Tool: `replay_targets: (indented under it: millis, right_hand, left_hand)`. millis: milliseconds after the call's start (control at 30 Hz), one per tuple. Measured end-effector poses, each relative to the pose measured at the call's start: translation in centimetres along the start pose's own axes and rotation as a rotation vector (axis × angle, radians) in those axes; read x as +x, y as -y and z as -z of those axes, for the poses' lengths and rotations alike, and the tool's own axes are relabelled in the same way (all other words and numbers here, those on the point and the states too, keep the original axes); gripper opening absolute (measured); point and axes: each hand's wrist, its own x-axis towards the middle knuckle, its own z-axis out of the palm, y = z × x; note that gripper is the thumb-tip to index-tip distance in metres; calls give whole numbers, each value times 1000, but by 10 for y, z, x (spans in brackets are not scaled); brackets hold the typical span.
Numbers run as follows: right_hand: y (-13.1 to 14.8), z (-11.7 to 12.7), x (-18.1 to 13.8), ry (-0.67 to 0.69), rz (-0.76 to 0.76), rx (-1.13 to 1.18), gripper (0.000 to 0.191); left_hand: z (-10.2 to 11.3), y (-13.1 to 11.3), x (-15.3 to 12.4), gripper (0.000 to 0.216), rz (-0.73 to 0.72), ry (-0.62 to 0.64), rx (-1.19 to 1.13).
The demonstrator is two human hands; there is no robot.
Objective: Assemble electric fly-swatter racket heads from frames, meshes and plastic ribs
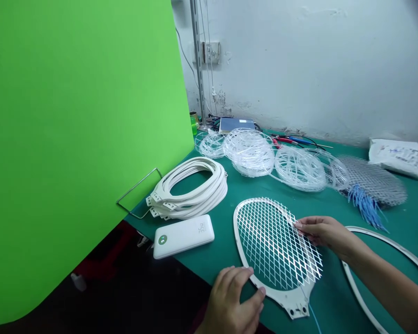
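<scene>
White mesh: here it is, the white mesh [275, 241] is lying over the paddle-shaped frame [292, 297] near the front of the table [226, 246], its right side covering the rim; whether it's touching all round, I'm not managing to tell.
Right hand: the right hand [320, 234] is pinching the mesh's right edge, thumb and fingers closing together on it.
Left hand: the left hand [235, 297] is sitting half open, fingers curling loosely, thumb and forefinger resting apart on the rim.
Handling: the mesh is looking light, thin and springy, probably bending if squeezed mid-sheet, so the outer edge is seeming the better hold; the frame is looking light, stiffer, smooth and maybe slippery, the rim or neck offering the grip.
Counting up: I'm counting one mesh and one frame at the hands, one more curved rim [390, 241] by the right forearm, one power bank [184, 236], one white packet [397, 157].
Piles: the stacked frames [190, 208], clear rings [251, 150] and blue ties [364, 204] are overlapping too much for counting.
</scene>
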Motion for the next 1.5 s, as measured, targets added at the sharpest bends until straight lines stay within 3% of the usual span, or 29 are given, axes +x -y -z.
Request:
replay_targets:
  millis: [633,900,1033,1333,1433,1500]
  right_hand:
    - [0,-26,-14,-175,74,-250,33]
    - [-2,-31,-14,-223,163,-502,28]
    - [4,-35,-20,-311,210,-668,24]
    - [-2,-44,-28,-512,305,-914,37]
    - [-4,-45,-23,-507,396,-986,46]
    - [-3,-44,-21,-431,526,-1073,46]
  left_hand:
    - [0,0,-3,21,-3,-30,-7]
    - [3,0,-2,31,-34,142,23]
    - [2,-2,-2,32,-11,167,7]
    - [9,-5,0,33,20,234,5]
    - [12,-8,2,32,36,263,-3]
    - [12,-10,7,30,68,277,-16]
